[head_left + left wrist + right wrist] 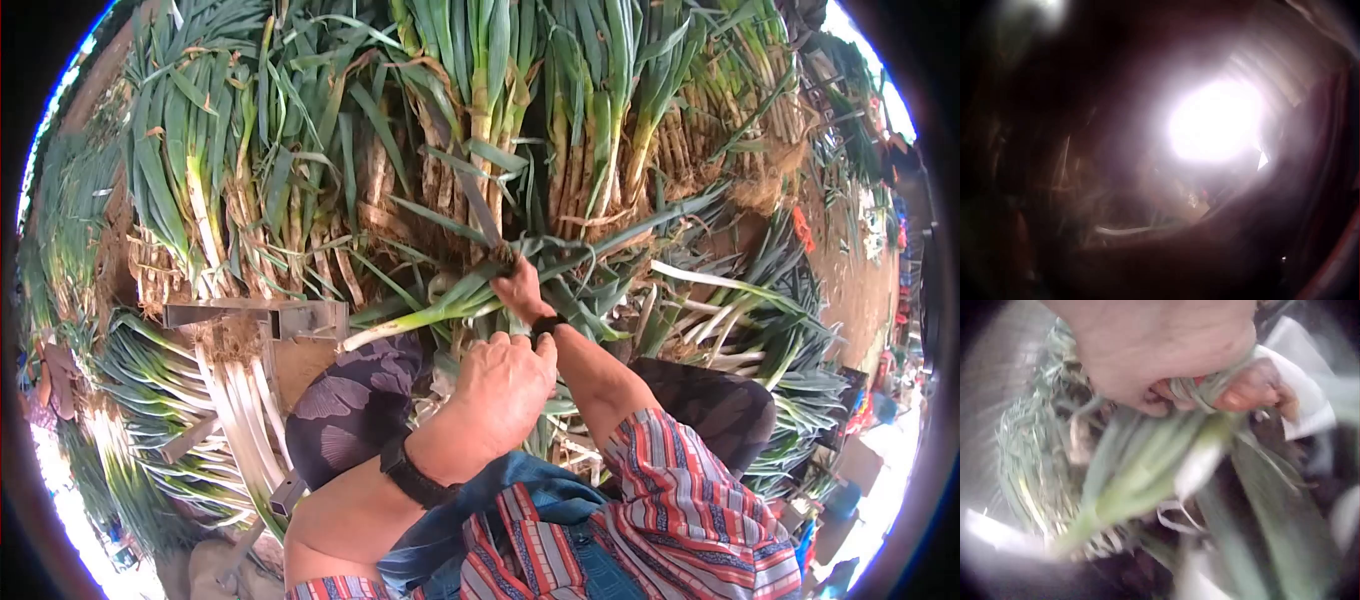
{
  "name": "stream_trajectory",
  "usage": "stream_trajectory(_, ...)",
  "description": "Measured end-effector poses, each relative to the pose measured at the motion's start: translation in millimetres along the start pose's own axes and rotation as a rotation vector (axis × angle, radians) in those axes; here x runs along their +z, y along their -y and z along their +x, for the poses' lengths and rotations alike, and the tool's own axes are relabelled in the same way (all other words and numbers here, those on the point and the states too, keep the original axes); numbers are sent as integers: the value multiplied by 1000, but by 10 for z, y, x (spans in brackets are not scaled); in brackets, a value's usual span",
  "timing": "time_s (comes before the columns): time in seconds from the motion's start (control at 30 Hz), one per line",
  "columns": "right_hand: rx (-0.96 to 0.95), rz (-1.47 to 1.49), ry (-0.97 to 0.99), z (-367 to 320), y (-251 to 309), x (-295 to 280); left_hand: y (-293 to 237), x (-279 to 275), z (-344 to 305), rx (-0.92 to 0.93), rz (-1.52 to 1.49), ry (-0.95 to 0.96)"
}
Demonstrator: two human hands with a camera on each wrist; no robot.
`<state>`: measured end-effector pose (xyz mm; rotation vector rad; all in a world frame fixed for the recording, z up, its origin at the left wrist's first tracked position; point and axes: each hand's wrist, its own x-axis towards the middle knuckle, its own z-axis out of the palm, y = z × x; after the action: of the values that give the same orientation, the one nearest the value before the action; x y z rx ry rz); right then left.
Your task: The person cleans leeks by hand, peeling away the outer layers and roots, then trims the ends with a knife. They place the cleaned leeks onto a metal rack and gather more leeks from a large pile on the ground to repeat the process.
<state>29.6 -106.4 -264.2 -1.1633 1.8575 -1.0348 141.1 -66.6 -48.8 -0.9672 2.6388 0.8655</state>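
In the head view my right hand (520,290) grips leek leaves (465,295) where several stems cross. A leek's pale end (385,330) points left. Up from that hand runs a long grey strip (478,205); leaf or blade, I cannot tell. Nearer my body, my left hand (495,385) has its fingers curled, their tips hidden, so what it holds is unclear. The right wrist view has the right hand (1166,356) over blurred green leaves (1147,469), with thin green strands (1194,390) around reddish fingers beside it. The left wrist view is dark and blurred.
Upright leek bundles (480,90) stand across the far side. Trimmed leeks lie at the left (240,400) and right (740,310). Near the left knee is a metal frame (310,318). My knees (355,400) flank the work.
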Motion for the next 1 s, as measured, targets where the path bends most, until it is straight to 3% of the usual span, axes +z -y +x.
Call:
stream_trajectory(0.07,-29,-31,66,-94,148,-163,6,-23,44,2,9,6)
stream_trajectory(0.13,237,353,183,-290,87,-245,10,-56,83,-8,-6,-14)
stream_trajectory(0.17,186,194,228,-466,42,-229,1,-74,77,-12,-11,-21)
stream_trajectory(0.2,131,36,266,-640,9,-215,37,-31,53,55,-42,-148)
stream_trajectory(0.27,167,-37,291,-1084,122,-307,57,-136,60,13,-85,-32)
stream_trajectory(0.37,274,526,199,-1493,294,-446,92,-253,14,-24,-125,20)
stream_trajectory(0.43,340,353,262,-1436,436,-606,107,-323,-26,-49,-122,7)
stream_trajectory(0.47,114,476,171,-1348,517,-634,106,-359,-55,-110,-134,-14)
stream_trajectory(0.5,131,386,162,-1239,522,-748,86,-383,-99,-171,-148,-29)
stream_trajectory(0.53,168,437,136,-1200,718,-915,57,-371,-144,-186,-170,-113)
stream_trajectory(0.57,36,446,100,-1119,830,-1011,-12,-343,-143,-225,-195,-173)
stream_trajectory(0.6,-26,487,108,-1125,1045,-1143,-78,-307,-147,-157,-282,-213)
stream_trajectory(0.63,-88,529,119,-1131,1244,-1275,-223,-225,-192,-1,-454,-445)
stream_trajectory(0.67,-126,426,192,-1157,1326,-1395,-403,-302,-239,0,-789,-260)
stream_trajectory(0.7,-172,322,262,-1177,1352,-1518,-555,-127,-177,63,-788,-646)
stream_trajectory(0.77,-199,174,409,-1272,1526,-1738,-810,-108,-305,-21,-972,-928)
stream_trajectory(0.83,-130,141,573,-1376,1723,-2000,-951,-114,-451,1,-1056,-1029)
stream_trajectory(0.9,-240,107,748,-1504,2040,-2103,-1022,-116,-617,98,-966,-1159)
stream_trajectory(0.93,-319,108,718,-1579,2078,-2129,-1044,-126,-710,148,-898,-1211)
stream_trajectory(1.0,-265,114,752,-1619,2069,-2105,-1034,-200,-961,30,-687,-1179)
